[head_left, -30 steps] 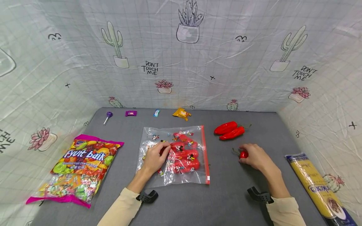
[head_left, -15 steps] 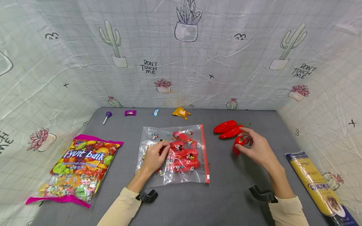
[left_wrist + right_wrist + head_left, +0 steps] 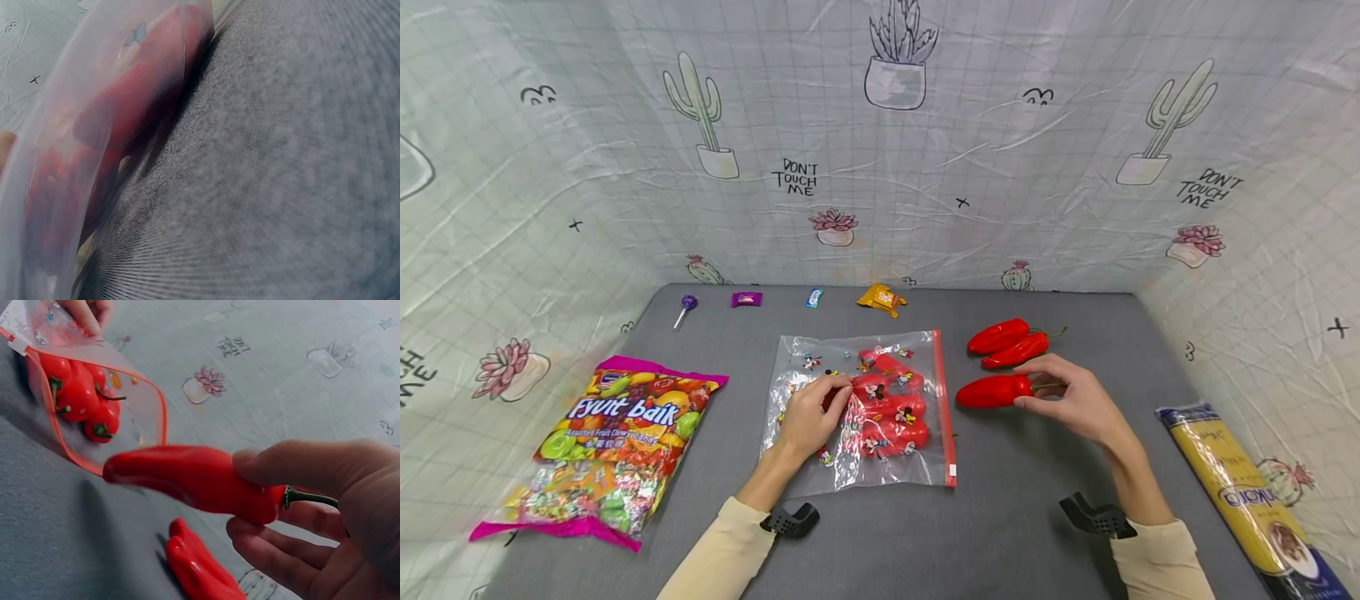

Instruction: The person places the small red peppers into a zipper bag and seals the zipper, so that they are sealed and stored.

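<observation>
My right hand (image 3: 1071, 400) pinches a red chili pepper (image 3: 988, 392) at its stem end, thumb on one side and fingers on the other. The tip points left towards the mouth of a clear zip bag (image 3: 793, 354). In the right wrist view the bag's red-edged mouth (image 3: 161, 403) gapes, and several red peppers (image 3: 81, 394) lie inside with green stems outward. My left hand (image 3: 808, 421) pinches the bag's upper sheet near its middle. Two more red peppers (image 3: 998, 336) lie on the table just beyond my right hand.
A large fruit candy bag (image 3: 625, 433) lies at the left. A lollipop (image 3: 688, 304), a purple candy (image 3: 747, 299), a small blue-white candy (image 3: 814, 298) and a yellow packet (image 3: 882, 301) line the back. A yellow pasta packet (image 3: 1232, 483) lies at the right.
My right hand has lifted the pepper off the table and swung it from upright to lying level, its tip now towards the bag. My left hand has stayed in place.
</observation>
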Demonstrator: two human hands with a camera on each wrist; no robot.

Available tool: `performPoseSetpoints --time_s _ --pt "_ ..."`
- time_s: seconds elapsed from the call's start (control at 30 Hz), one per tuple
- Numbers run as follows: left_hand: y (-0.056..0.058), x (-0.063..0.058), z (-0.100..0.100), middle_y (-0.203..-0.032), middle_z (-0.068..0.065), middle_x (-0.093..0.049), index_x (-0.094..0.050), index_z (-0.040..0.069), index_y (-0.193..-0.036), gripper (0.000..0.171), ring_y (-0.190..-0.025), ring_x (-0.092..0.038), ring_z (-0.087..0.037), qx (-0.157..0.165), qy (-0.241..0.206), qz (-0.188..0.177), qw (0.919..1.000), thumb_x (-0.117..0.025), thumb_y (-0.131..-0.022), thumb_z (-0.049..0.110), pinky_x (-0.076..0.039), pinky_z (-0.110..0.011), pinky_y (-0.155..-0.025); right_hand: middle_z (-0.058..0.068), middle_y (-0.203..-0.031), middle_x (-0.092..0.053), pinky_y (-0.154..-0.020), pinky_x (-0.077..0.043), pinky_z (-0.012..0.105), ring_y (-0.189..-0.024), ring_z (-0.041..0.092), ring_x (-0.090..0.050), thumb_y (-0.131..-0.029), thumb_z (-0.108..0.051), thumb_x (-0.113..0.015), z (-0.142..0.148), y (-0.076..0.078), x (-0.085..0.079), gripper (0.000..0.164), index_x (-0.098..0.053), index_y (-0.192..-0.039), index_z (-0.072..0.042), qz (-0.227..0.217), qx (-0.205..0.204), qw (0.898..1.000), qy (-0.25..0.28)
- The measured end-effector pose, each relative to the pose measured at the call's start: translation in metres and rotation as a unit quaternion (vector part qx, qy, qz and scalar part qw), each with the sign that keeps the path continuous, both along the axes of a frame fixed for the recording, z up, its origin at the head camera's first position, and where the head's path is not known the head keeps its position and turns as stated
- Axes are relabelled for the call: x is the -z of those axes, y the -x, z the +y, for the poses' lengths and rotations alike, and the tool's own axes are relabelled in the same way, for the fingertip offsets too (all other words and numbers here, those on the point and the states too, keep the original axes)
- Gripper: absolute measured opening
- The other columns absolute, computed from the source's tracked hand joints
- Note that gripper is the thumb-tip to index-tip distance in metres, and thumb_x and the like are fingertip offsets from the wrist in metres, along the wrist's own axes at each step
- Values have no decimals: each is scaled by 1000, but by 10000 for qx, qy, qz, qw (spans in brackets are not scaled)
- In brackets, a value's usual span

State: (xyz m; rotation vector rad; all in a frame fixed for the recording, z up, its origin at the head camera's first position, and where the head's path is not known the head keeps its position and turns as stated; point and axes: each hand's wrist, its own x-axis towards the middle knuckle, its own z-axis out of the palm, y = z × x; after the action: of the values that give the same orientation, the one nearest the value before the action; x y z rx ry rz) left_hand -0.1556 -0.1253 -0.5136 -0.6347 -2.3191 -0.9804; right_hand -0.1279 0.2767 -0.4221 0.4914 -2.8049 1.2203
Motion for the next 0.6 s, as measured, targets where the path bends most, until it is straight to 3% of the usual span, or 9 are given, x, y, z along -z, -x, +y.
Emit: performPoseSetpoints --time_s 0.17,0.4,0.6 --pt "0 0 0 -97 -2 -72 -68 12 -98 12 -91 -69 -16 -16 20 1 10000 -65 -88 19 -55 -32 -81 -3 -113 -59 -81 -54 25 -93 10 -62 -80 -30 -75 -6 4 8 40 -63 -115 -17 -326 -190 9991 216" --pt "0 -1 1 -96 -3 -72 -68 11 -97 12 -91 -69 -17 -27 36 60 10000 -66 -87 18 -55 -34 -80 -2 -115 -58 -78 -54 25 -91 11 -62 -79 -26 -76 -13 9 22 39 -63 -115 -17 -445 -426 9967 529" --pt "0 0 1 -96 -3 -72 -68 11 -97 11 -91 -69 -17 -22 27 33 10000 -65 -88 17 -55 -33 -80 7 -116 -61 -76 -55 24 -90 16 -64 -79 -21 -76 -16 11 26 40 -62 -115 -14 -654 -545 9941 674"
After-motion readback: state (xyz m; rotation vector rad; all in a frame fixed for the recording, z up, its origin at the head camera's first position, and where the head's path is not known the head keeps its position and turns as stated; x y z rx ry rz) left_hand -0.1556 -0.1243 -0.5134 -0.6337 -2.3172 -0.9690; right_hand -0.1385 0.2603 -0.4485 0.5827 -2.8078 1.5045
